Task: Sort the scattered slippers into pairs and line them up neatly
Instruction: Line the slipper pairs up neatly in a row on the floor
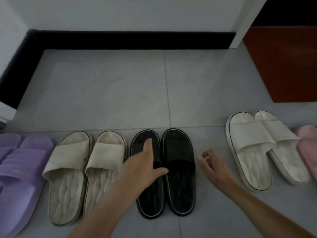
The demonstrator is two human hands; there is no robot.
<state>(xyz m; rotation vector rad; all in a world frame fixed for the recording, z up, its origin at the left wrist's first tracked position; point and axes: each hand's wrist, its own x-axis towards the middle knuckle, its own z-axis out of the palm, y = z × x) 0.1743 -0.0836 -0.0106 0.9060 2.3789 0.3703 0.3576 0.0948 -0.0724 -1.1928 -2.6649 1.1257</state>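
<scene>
A person's left hand (142,165) rests on the strap of the left black slipper (151,200), fingers stretched forward toward the toe and thumb spread out to the side by the right black slipper (180,186), which lies touching its mate. The right hand (214,165) hovers over bare floor (111,91) just right of the black pair, fingers loosely curled around nothing. The slippers run in a row along the near edge of the grey tiled floor, toes pointing toward the far wall (128,12): purple slippers (25,162) at the left edge, partly out of view; a beige pair (72,169) side by side next to them; the black pair in the middle; a white pair (252,138) set apart toward the right, angled and overlapping at the straps; and a pink slipper (307,148) at the right edge, touching the white pair. A black skirting board (128,40) lines the foot of the pale wall and turns down the left side. A white door frame (247,21) stands at the far right corner, with a red-brown mat (283,66) beyond it.
</scene>
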